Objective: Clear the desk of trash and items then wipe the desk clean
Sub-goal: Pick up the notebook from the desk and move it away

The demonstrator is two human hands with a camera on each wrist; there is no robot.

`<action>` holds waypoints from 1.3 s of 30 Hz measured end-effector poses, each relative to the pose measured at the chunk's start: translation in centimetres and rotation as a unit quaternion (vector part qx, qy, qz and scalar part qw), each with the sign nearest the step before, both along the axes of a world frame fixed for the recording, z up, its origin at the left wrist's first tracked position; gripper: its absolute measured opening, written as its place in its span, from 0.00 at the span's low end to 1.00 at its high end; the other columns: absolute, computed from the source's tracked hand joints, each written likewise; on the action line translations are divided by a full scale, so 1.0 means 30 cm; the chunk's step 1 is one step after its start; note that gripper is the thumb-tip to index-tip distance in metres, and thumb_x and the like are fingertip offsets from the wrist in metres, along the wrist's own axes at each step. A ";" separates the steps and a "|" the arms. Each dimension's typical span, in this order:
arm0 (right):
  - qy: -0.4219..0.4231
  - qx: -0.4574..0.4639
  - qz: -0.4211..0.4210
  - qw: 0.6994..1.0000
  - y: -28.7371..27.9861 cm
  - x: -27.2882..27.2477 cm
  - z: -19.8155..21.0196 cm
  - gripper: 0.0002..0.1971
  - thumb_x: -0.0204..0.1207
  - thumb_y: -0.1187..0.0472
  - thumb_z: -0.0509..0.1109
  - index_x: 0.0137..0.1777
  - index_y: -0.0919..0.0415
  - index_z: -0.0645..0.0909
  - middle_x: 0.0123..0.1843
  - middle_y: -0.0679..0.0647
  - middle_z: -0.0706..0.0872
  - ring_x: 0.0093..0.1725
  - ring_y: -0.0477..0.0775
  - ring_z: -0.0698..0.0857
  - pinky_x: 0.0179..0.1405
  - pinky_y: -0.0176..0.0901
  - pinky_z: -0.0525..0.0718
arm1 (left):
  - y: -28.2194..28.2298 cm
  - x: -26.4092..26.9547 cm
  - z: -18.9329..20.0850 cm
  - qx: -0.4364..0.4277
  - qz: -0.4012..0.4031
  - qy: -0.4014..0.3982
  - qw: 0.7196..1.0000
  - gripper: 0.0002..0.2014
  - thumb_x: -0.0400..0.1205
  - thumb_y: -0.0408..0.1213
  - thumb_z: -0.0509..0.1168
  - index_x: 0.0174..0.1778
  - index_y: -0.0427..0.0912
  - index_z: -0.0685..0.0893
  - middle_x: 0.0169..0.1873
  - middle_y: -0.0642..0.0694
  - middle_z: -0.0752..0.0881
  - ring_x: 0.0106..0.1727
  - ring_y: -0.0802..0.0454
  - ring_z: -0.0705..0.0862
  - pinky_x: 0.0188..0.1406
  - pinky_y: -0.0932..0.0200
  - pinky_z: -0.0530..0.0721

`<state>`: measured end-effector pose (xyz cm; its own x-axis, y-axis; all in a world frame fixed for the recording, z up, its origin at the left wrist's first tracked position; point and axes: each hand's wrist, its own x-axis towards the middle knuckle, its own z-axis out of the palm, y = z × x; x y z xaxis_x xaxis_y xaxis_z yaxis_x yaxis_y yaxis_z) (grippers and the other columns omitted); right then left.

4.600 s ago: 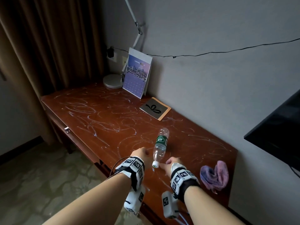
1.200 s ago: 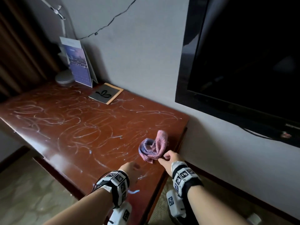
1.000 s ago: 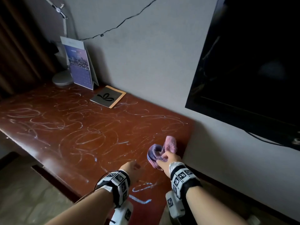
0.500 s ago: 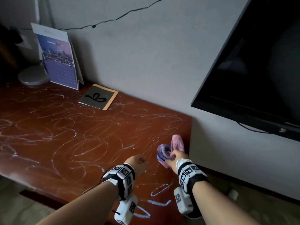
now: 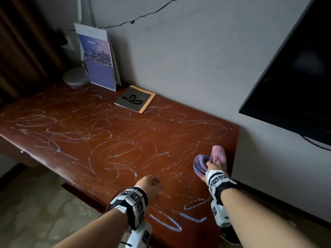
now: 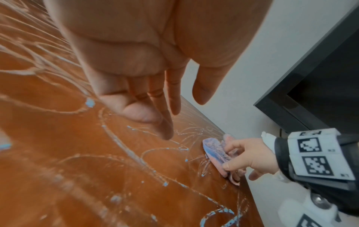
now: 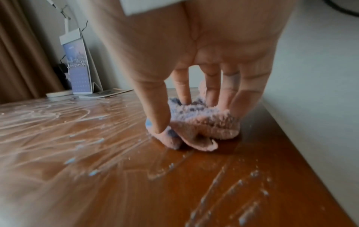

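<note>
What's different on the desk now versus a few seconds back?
The water bottle that lay near the front edge is gone from the desk. The right hand, empty before, has reached the cloth at the right end and now grips it. The left hand stays empty. Calendar, notebook and scribbles are unchanged.

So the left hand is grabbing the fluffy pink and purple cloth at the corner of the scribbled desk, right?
Not quite: the right hand is grabbing the cloth, as the right wrist view shows. The left hand holds nothing. The rest is right: the cloth is at the corner of the scribbled desk.
</note>
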<state>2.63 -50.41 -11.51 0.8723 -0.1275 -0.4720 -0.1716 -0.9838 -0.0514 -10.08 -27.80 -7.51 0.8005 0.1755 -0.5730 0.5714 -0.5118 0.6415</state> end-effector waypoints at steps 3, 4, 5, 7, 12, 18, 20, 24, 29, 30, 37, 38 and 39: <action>0.029 -0.004 0.034 0.999 -0.007 0.018 -0.033 0.27 0.77 0.51 0.68 0.76 0.52 0.69 0.77 0.58 0.64 0.77 0.64 0.65 0.73 0.55 0.71 | 0.019 -0.048 -0.005 0.004 0.037 -0.007 0.999 0.03 0.81 0.43 0.65 0.44 0.50 0.82 0.39 0.49 0.90 0.28 0.56 0.85 0.28 0.64 0.81; 0.034 -0.009 0.026 0.999 -0.009 0.026 -0.037 0.26 0.78 0.54 0.68 0.75 0.56 0.70 0.76 0.59 0.66 0.76 0.64 0.68 0.73 0.54 0.71 | 0.022 -0.061 -0.006 0.004 0.048 -0.011 0.999 0.03 0.81 0.43 0.65 0.45 0.50 0.82 0.36 0.51 0.89 0.24 0.60 0.82 0.25 0.66 0.78; 0.045 -0.021 0.032 0.998 -0.012 0.031 -0.036 0.25 0.78 0.57 0.67 0.74 0.59 0.71 0.74 0.61 0.69 0.73 0.65 0.72 0.72 0.54 0.72 | 0.024 -0.074 -0.005 0.006 0.057 -0.012 0.998 0.03 0.82 0.43 0.65 0.45 0.49 0.82 0.33 0.52 0.88 0.21 0.62 0.80 0.23 0.68 0.76; 0.021 -0.030 0.044 0.998 -0.025 0.040 -0.043 0.23 0.78 0.58 0.65 0.72 0.62 0.72 0.69 0.66 0.75 0.64 0.67 0.79 0.66 0.53 0.76 | 0.025 -0.093 -0.007 0.005 0.070 -0.012 0.997 0.04 0.82 0.43 0.65 0.45 0.49 0.82 0.31 0.53 0.87 0.21 0.62 0.80 0.22 0.68 0.75; -0.024 0.067 0.007 0.997 -0.032 0.052 0.028 0.23 0.80 0.56 0.68 0.73 0.59 0.73 0.77 0.63 0.67 0.76 0.63 0.68 0.70 0.49 0.70 | 0.000 -0.114 -0.007 -0.004 0.097 -0.010 0.995 0.04 0.82 0.42 0.65 0.46 0.47 0.83 0.36 0.51 0.89 0.28 0.57 0.84 0.24 0.66 0.77; -0.065 0.112 0.037 0.991 -0.014 0.024 0.096 0.07 0.74 0.59 0.69 0.50 0.56 0.76 0.66 0.59 0.78 0.59 0.61 0.79 0.60 0.44 0.77 | -0.047 -0.090 0.058 0.022 0.065 -0.011 0.998 0.06 0.83 0.42 0.63 0.52 0.47 0.82 0.45 0.49 0.89 0.32 0.56 0.85 0.25 0.67 0.79; -0.099 0.103 0.061 0.988 0.006 0.020 0.133 0.08 0.74 0.56 0.70 0.50 0.55 0.77 0.63 0.57 0.78 0.60 0.59 0.79 0.60 0.43 0.77 | -0.033 -0.070 0.077 0.029 0.066 -0.018 0.997 0.06 0.82 0.42 0.64 0.51 0.47 0.82 0.45 0.47 0.89 0.34 0.54 0.86 0.31 0.63 0.83; -0.132 0.160 0.089 0.974 0.095 0.022 0.221 0.13 0.77 0.56 0.71 0.58 0.57 0.79 0.62 0.54 0.77 0.52 0.53 0.80 0.53 0.40 0.77 | 0.028 -0.005 0.127 0.047 0.060 -0.020 0.997 0.05 0.82 0.43 0.64 0.49 0.47 0.81 0.44 0.47 0.89 0.35 0.53 0.86 0.35 0.60 0.85; -0.149 0.235 0.104 0.955 0.273 0.059 0.298 0.14 0.75 0.56 0.74 0.57 0.60 0.79 0.60 0.55 0.80 0.49 0.52 0.79 0.48 0.39 0.76 | 0.178 0.145 0.166 0.063 0.057 -0.037 0.996 0.05 0.81 0.46 0.64 0.47 0.50 0.81 0.42 0.47 0.90 0.40 0.48 0.90 0.42 0.54 0.89; -0.146 0.238 0.105 0.955 0.318 0.075 0.312 0.14 0.75 0.56 0.74 0.57 0.59 0.79 0.60 0.54 0.80 0.52 0.53 0.80 0.51 0.41 0.79 | 0.222 0.187 0.168 0.065 0.054 -0.040 0.996 0.06 0.81 0.46 0.64 0.47 0.50 0.82 0.42 0.47 0.90 0.41 0.48 0.90 0.42 0.53 0.89; -0.103 0.276 0.033 0.955 0.623 0.213 0.361 0.12 0.75 0.51 0.73 0.56 0.54 0.81 0.54 0.47 0.84 0.49 0.48 0.83 0.45 0.37 0.77 | 0.575 0.510 0.140 0.075 0.066 -0.048 0.994 0.10 0.80 0.47 0.66 0.50 0.45 0.83 0.45 0.42 0.90 0.47 0.42 0.89 0.50 0.46 0.89; -0.098 0.284 0.016 0.954 0.682 0.244 0.361 0.12 0.75 0.51 0.74 0.55 0.54 0.81 0.53 0.47 0.85 0.49 0.48 0.84 0.44 0.36 0.77 | 0.640 0.562 0.130 0.075 0.062 -0.049 0.994 0.09 0.79 0.47 0.66 0.47 0.46 0.83 0.45 0.42 0.90 0.47 0.42 0.89 0.50 0.46 0.88; -0.091 0.288 0.006 0.953 0.731 0.262 0.358 0.12 0.75 0.50 0.74 0.54 0.54 0.81 0.52 0.47 0.85 0.49 0.48 0.84 0.43 0.36 0.77 | 0.691 0.597 0.122 0.077 0.060 -0.048 0.994 0.08 0.78 0.47 0.67 0.44 0.48 0.82 0.45 0.43 0.90 0.46 0.42 0.89 0.50 0.46 0.88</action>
